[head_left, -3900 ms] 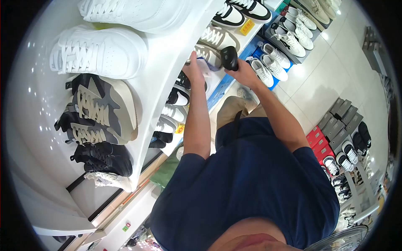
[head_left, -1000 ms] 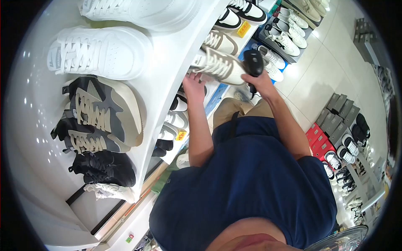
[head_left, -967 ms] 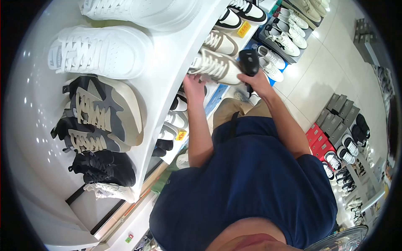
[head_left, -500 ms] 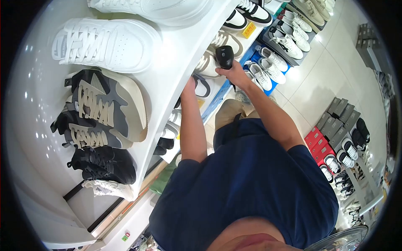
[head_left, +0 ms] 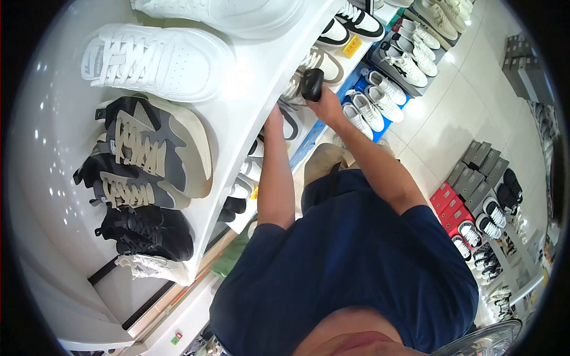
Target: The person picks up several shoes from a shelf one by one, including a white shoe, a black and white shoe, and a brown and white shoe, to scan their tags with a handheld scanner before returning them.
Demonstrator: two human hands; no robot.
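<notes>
The right hand [head_left: 325, 107] grips a black handheld device [head_left: 312, 84], right of the upper shelf [head_left: 246, 83]. The beige shoe [head_left: 291, 89] lies beside the device, partly behind the upper shelf's edge, which also hides the left hand's [head_left: 274, 120] fingers; their grip cannot be determined. Handling appears in progress; completion cannot be confirmed. Farther right of the upper shelf, a blue box [head_left: 380, 132] carries white shoes [head_left: 367, 111].

Lwr wht shelf [head_left: 306, 123], asstd sneakers [head_left: 326, 64], yel tag [head_left: 352, 46]
</notes>
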